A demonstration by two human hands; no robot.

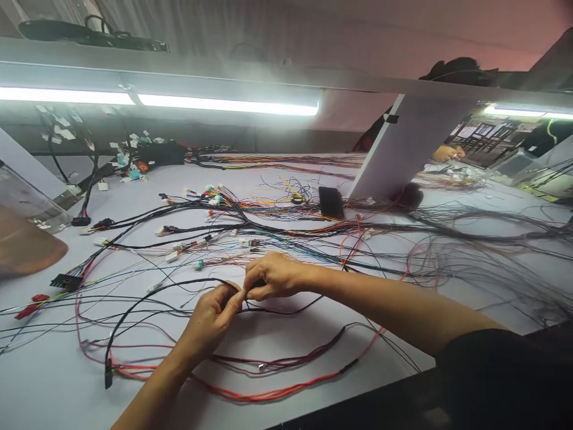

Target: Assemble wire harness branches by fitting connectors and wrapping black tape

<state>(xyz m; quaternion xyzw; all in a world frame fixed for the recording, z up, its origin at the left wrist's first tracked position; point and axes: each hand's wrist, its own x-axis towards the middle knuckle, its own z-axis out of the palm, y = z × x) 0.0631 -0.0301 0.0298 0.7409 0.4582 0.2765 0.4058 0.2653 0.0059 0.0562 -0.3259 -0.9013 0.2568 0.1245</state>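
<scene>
Above the white tabletop, my left hand (212,313) and my right hand (275,276) meet with fingertips pinched together. A thin black cable (179,283) runs into the left fingers, arcing over from a small black connector (108,375) at the lower left. Dark wire emerges on the right side, below the right fingers. Both hands grip this cable; the exact spot between the fingertips is hidden. Beneath my forearms curve bright red wires (259,397) and a dark red wire bundle (308,356). A black multi-pin connector (66,281) and red connectors (32,306) lie at the left.
Black wiring harnesses (268,229) with many plugs stretch across the table behind my hands. A dark flat rectangular object (331,203) leans near a white partition (380,149). Loose wires (483,263) spread rightward. Beyond the partition shows another person's hand (445,153). A lit tube lamp (228,104) hangs under the shelf.
</scene>
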